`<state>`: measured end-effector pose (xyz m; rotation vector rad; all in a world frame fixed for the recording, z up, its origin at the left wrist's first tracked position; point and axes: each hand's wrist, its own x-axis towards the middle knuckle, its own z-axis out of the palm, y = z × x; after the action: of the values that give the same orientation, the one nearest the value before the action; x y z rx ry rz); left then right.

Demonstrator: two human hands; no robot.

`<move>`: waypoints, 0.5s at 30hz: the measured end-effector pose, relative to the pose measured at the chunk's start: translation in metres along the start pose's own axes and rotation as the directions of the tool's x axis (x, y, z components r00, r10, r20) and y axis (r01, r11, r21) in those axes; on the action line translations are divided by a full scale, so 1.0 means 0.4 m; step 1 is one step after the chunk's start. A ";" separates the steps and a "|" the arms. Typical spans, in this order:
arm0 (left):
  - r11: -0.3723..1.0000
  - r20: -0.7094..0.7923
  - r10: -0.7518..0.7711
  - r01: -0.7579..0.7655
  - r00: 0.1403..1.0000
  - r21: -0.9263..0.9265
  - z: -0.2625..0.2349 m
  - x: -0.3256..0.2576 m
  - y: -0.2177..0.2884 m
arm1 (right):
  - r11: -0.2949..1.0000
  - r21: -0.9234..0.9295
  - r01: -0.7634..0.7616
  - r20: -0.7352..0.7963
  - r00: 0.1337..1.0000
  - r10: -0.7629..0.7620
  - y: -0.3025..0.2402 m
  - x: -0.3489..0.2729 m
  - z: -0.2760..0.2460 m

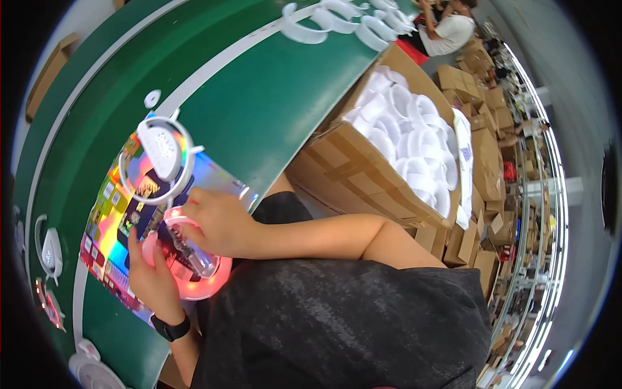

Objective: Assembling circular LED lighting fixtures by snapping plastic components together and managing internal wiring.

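Close to my body, my left hand [153, 280] steadies a round white band [219, 277] that glows pink and red. Its thumb presses on the band's pink end piece while the index finger stretches out. My right hand [223, 223], fingers curled, grips a clear see-through rod [202, 262] with something metallic inside, over the band. I cannot make out the rod's exact kind. Beyond both hands, a white ring [184, 185] with an oval, dotted white housing [160, 152] lies on a shiny, colourful printed sheet [107, 227].
Right of the green table [259, 84] stands an open cardboard box [343, 165] full of white bands [405, 123]. More white bands [337, 16] lie at the table's far end. Other white pieces [48, 249] rest on the left. A person [450, 32] sits far off.
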<state>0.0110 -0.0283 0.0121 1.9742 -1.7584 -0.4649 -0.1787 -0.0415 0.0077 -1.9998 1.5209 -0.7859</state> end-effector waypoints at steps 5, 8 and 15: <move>0.977 -0.052 0.031 -0.041 0.998 -0.208 -0.009 0.005 0.014 | 0.997 -0.032 0.071 0.054 0.996 -0.070 0.023 0.017 -0.018; 0.950 -0.110 0.010 -0.044 0.994 -0.310 0.002 -0.006 0.010 | 0.995 0.046 0.084 -0.031 0.996 -0.083 0.035 0.004 -0.026; 0.940 -0.169 0.021 -0.078 0.985 -0.333 0.017 -0.024 -0.004 | 0.991 0.053 0.124 0.002 0.992 -0.125 0.033 0.000 -0.056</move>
<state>0.0075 -0.0195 0.0051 1.6725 -1.5079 -0.5327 -0.2035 -0.0458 0.0141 -2.0720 1.3687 -0.8605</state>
